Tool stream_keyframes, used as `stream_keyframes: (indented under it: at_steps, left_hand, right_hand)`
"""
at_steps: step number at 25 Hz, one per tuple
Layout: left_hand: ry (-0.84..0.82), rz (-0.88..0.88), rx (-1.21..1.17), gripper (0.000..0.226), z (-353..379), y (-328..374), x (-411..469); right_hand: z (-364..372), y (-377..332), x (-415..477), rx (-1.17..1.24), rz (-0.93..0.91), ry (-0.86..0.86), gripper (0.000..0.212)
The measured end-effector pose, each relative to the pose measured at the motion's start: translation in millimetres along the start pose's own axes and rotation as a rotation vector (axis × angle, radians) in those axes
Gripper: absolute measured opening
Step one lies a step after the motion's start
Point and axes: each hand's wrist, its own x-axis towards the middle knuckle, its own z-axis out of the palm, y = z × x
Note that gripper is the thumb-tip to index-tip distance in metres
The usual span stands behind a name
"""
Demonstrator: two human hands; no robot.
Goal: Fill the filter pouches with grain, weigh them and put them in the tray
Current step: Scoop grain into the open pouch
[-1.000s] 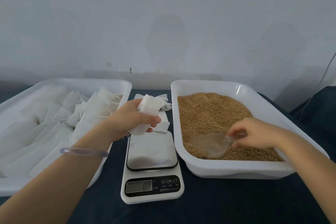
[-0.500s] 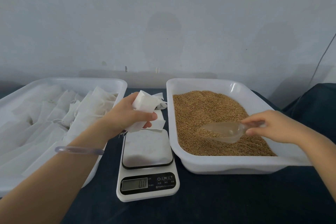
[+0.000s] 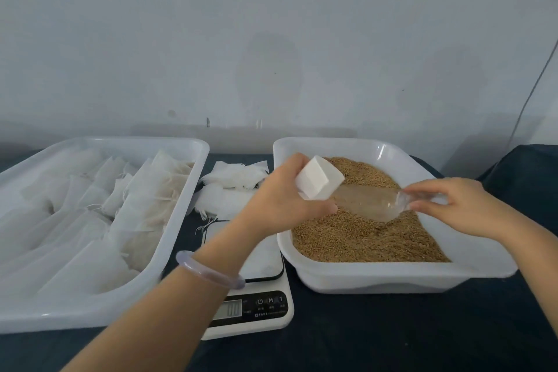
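Note:
My left hand (image 3: 283, 199) grips a white filter pouch (image 3: 317, 180) and holds it over the left side of the grain tray (image 3: 377, 279). My right hand (image 3: 456, 205) pinches the handle of a clear plastic scoop (image 3: 371, 205), whose front end meets the pouch's mouth. Brown grain (image 3: 362, 238) fills that tray. A white kitchen scale (image 3: 265, 263) stands between the two trays, partly hidden by my left forearm, and its display (image 3: 231, 309) reads zero. The left tray (image 3: 99, 308) holds several white pouches (image 3: 126, 211).
A loose pile of flat white pouches (image 3: 232, 187) lies on the dark cloth behind the scale. A pale wall rises close behind both trays. A thin cable (image 3: 531, 90) hangs at the far right. A dark cloth (image 3: 392, 338) covers the table.
My left hand has carried the pouch right, from above the scale to over the grain tray. My right hand has lifted the scoop out of the grain and brought it to the pouch's mouth.

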Motion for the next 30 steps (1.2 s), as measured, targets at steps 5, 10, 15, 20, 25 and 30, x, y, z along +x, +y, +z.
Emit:
stream_keyframes:
  at_steps: [5,10,15,20,25,30]
  left_hand:
    - [0.043,0.009,0.036,0.043,21,-8,8]
    - [0.055,-0.045,0.133,0.043,31,-21,7]
    - [0.049,-0.059,0.165,0.045,32,-21,6]
    - [0.05,-0.076,0.239,0.041,35,-21,8]
    - [0.02,-0.095,0.269,0.03,37,-22,8]
    - [0.014,-0.076,0.41,0.043,40,-20,8]
  right_hand:
    - [-38,-4,-10,0.118,-0.054,0.123,0.025]
    - [-56,-19,-11,0.05,-0.194,0.147,0.025]
    - [-65,-36,-6,-0.26,-0.254,0.167,0.024]
    - [-74,-46,1,-0.276,-0.252,0.084,0.025]
    - [-73,-51,5,-0.28,-0.222,0.088,0.023]
    - [-71,-59,11,-0.4,-0.263,0.148,0.026]
